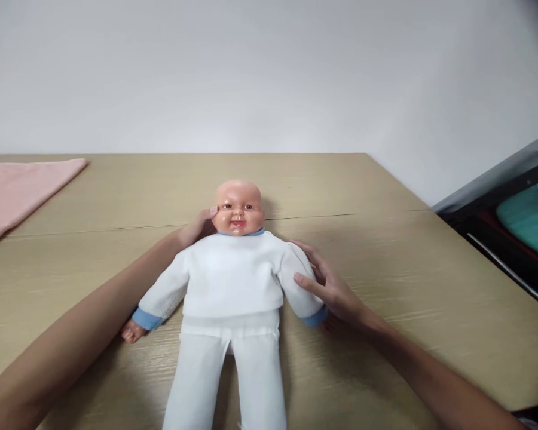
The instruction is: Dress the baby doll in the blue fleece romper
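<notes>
Doll (233, 278) on its back on worktop (381, 245), between the two hands, head (238, 197) pointing away from the wearer, legs running out of view at the bottom. Left hand (201, 226) at the side of the head: thumb tip against the cheek, other fingers hidden behind head and neck; how far closed, cannot tell. Right hand (332, 289) at the opposite sleeve (292, 263): thumb across its front, fingers partly spread and curved over its outer side, sleeve between them. Grip or mere touch, cannot tell. Pink cloth (22, 194) well apart, far left.
</notes>
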Available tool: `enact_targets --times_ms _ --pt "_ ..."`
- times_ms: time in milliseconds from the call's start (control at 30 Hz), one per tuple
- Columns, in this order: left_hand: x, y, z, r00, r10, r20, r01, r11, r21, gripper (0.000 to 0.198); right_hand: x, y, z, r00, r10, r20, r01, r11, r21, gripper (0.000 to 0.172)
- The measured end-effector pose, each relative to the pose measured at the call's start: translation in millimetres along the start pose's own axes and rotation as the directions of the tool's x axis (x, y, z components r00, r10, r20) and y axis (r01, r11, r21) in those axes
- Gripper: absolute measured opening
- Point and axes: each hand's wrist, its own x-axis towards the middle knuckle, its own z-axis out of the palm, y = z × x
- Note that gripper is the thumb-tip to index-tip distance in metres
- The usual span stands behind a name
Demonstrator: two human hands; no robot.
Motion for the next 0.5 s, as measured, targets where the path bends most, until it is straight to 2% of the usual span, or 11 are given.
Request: enact_targets --times_ms 133,267,400,500 --pt "5.2 13.6 10.4 0.996 0.026 -0.09 -0.029 0.999 -0.031 0.083 0.7 -4.6 -8.2 0.999 -0.046 0.0 0.046 0.997 -0.058 0.085" --pt "13.5 32.8 18.2 0.989 0.003 -0.15 -0.013 0.998 -0.066 0.071 7.3 -5.6 -14.7 0.992 -0.091 -0.086 0.064 0.958 -0.279 0.086" --pt "24.1 42.9 8.1 0.985 -0.013 -0.173 0.004 0.999 -0.054 0.071 17.7 5.0 -13.4 0.958 -0.213 -0.191 0.07 0.822 -0.566 0.073" --pt "27.5 47.1 -0.4 0.974 0.007 -0.228 -0.009 1.0 -0.011 0.07 20.6 12.0 -11.4 0.947 -0.272 -0.173 0.1 0.758 -0.645 0.066"
